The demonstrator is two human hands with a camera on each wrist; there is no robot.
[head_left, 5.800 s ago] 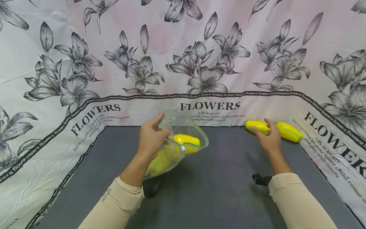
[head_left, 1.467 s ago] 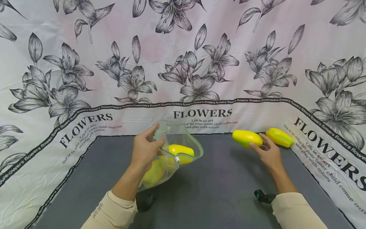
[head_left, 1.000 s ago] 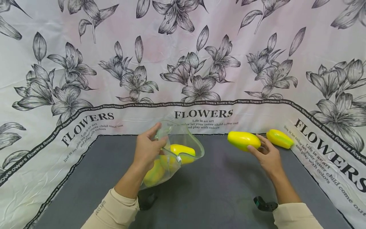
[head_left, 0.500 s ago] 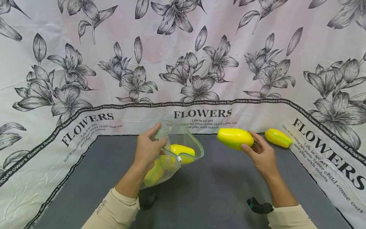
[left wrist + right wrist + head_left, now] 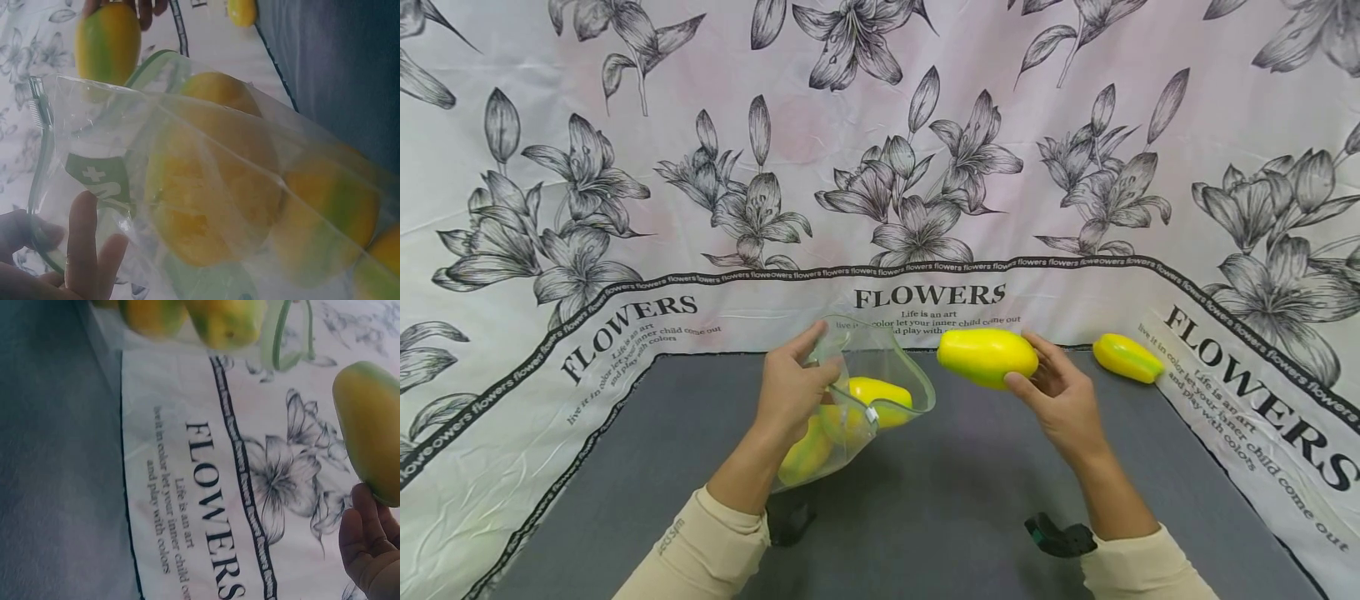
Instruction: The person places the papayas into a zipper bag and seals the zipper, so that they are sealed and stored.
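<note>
My left hand (image 5: 793,387) holds a clear zip bag (image 5: 880,350) with green edging by its rim, the mouth spread toward the right. Several yellow-green papayas (image 5: 877,392) lie inside it; in the left wrist view one large papaya (image 5: 212,175) shows through the plastic. My right hand (image 5: 1063,400) grips another papaya (image 5: 985,357) by its right end, fingers and thumb around it. This papaya is raised above the table, just right of the bag's mouth, and apart from it. The right wrist view shows the same papaya (image 5: 369,425) at the fingertips.
One more papaya (image 5: 1127,358) lies at the table's back right corner, against the cloth. The dark grey table (image 5: 940,517) is bordered by a white flower-printed cloth (image 5: 760,317) at the back and sides. Dark wrist devices (image 5: 1060,536) sit under both wrists.
My right hand has taken hold of the left one of two papayas at the back right, lifted it and carried it left toward the bag. My left hand and the bag stay nearly still.
</note>
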